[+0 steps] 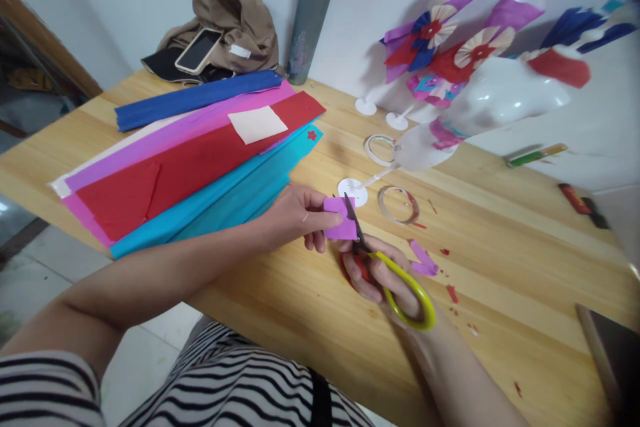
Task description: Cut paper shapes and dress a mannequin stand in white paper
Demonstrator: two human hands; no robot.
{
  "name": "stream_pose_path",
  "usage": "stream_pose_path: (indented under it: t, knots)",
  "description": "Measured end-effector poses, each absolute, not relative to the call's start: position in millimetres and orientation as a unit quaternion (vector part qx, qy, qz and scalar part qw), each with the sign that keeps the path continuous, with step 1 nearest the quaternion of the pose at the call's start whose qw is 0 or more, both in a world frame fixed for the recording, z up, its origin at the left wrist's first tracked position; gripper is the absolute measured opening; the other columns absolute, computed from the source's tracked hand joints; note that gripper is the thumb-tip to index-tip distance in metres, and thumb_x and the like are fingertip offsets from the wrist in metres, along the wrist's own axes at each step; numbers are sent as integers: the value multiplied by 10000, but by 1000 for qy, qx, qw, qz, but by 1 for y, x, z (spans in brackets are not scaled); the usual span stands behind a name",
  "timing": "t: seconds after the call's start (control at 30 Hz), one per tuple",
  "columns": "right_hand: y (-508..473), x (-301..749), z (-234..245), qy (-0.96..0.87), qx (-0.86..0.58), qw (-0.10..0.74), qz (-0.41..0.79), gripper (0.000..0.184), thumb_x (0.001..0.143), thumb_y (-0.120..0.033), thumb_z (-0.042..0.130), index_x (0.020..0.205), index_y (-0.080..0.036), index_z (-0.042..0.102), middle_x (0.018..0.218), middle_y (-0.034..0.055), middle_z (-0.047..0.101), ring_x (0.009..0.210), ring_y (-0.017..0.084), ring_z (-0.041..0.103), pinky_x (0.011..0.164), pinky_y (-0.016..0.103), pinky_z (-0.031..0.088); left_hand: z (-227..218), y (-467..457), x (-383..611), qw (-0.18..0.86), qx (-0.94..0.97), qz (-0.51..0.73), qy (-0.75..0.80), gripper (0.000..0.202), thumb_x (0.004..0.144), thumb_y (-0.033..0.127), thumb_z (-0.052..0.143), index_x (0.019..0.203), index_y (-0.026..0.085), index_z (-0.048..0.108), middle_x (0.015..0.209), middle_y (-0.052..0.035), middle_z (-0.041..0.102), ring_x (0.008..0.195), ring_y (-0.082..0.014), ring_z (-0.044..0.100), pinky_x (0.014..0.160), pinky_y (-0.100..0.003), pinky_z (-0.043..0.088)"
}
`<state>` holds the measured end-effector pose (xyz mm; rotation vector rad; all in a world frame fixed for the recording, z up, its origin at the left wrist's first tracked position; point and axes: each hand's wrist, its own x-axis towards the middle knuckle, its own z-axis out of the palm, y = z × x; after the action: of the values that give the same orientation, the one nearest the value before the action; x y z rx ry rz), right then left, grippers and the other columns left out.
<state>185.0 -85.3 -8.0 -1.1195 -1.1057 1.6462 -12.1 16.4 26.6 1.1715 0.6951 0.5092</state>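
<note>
Between the thumb and fingers of my left hand (pixel 295 217) is a small square of purple crepe paper (pixel 334 225). My right hand (pixel 387 273) grips a pair of scissors (pixel 414 297) with yellow and red handles, fingers through the loops. Their dark blades lie across the right part of the purple square; whether they are fully closed I cannot tell. Strips of red (pixel 200 177), purple and turquoise paper (pixel 225 207) lie left of my hands, with a cream piece (pixel 257 125) on top. A purple scrap (pixel 424 259) rests to the right.
Small dress-form mannequins (pixel 505 97) decorated with paper stand at the back right. Near them lie tape rolls (pixel 399 205), a green-handled cutter (pixel 537 155) and red scraps (pixel 453 293). A steel bottle (pixel 314 17), a brown cloth cap (pixel 235 20) and a phone (pixel 199 51) are at the back.
</note>
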Motion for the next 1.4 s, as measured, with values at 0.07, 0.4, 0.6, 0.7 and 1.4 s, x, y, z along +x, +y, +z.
stream_pose_path:
  t: [0.07, 0.4, 0.6, 0.7, 1.4]
  knots:
    - [-86, 186, -10, -444, -442, 414, 660, 534, 824, -705, 711, 992, -201, 661, 658, -34, 491, 438, 66, 239, 408, 265, 131, 27, 16, -12, 751, 532, 229, 317, 182, 836, 265, 679, 719, 130, 714, 568, 3, 658, 501, -82, 617, 477, -165, 459]
    - [-86, 183, -8, -447, -446, 420, 652, 515, 841, -689, 710, 989, -198, 658, 649, -46, 463, 450, 58, 209, 425, 264, 107, 11, 17, -3, 772, 504, 236, 307, 176, 790, 267, 686, 669, 141, 712, 582, -6, 688, 442, -91, 604, 411, -180, 434]
    - [-85, 182, -9, -445, -449, 418, 652, 557, 829, -716, 711, 1009, -190, 670, 626, -54, 445, 438, 55, 196, 418, 261, 105, 17, 16, -8, 772, 510, 230, 301, 217, 823, 319, 708, 702, 138, 710, 580, -6, 672, 475, -91, 608, 446, -179, 445]
    - [-85, 183, -10, -445, -448, 423, 650, 538, 835, -702, 711, 993, -189, 667, 613, -56, 439, 436, 55, 189, 422, 263, 95, 22, 15, -11, 766, 506, 241, 314, 253, 872, 339, 681, 726, 134, 704, 580, -4, 660, 494, -94, 613, 468, -184, 452]
    - [-84, 183, -13, -485, -415, 444, 629, 500, 898, -689, 633, 981, -197, 600, 563, -79, 400, 420, 68, 220, 403, 266, 129, 12, 17, -3, 764, 520, 225, 310, 175, 771, 266, 672, 657, 135, 697, 652, -27, 718, 454, -89, 612, 421, -179, 451]
